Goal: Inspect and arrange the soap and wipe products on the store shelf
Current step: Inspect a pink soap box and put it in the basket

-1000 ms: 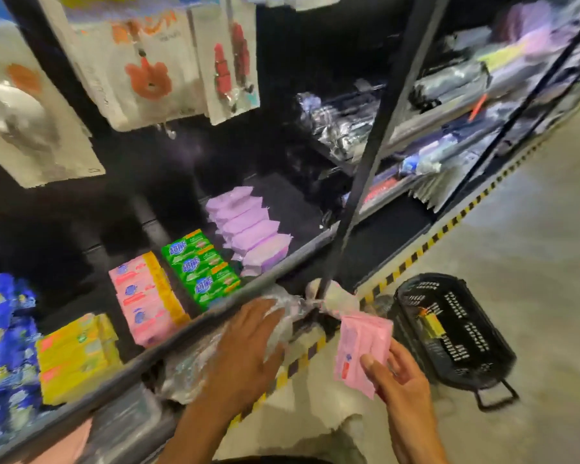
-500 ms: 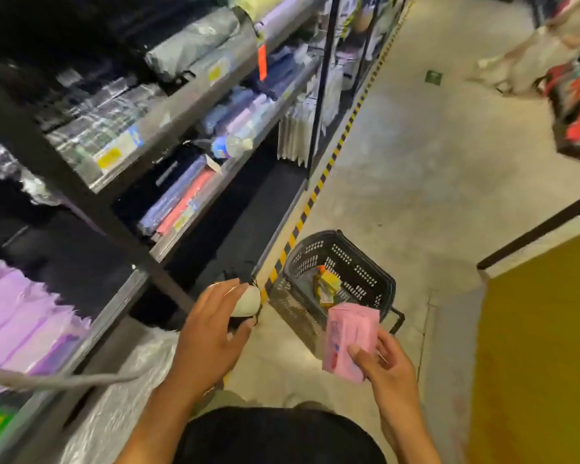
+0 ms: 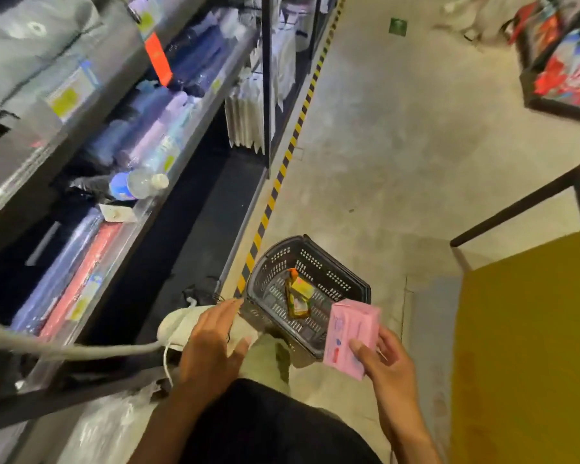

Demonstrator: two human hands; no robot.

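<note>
A pink soap pack (image 3: 350,336) is pinched in my right hand (image 3: 384,363), thumb on its front, just right of and above a black shopping basket (image 3: 335,283) on the floor. Yellow and green soap packs (image 3: 298,294) lie inside the basket. My left hand (image 3: 211,346) hovers flat with fingers spread and nothing in it, over my white shoe, left of the basket. The soap shelf itself is out of view.
Grey shelves (image 3: 121,236) with rolled and boxed goods and a plastic bottle (image 3: 138,185) run along the left. A yellow-black floor stripe (image 3: 282,169) edges them. A yellow surface (image 3: 529,346) with a dark frame fills the right. A plastic bag (image 3: 104,430) lies at lower left.
My view has swung right from the soap shelf to the aisle floor and basket. My left hand has come off the plastic bag and now hovers open. My right hand keeps the pink pack.
</note>
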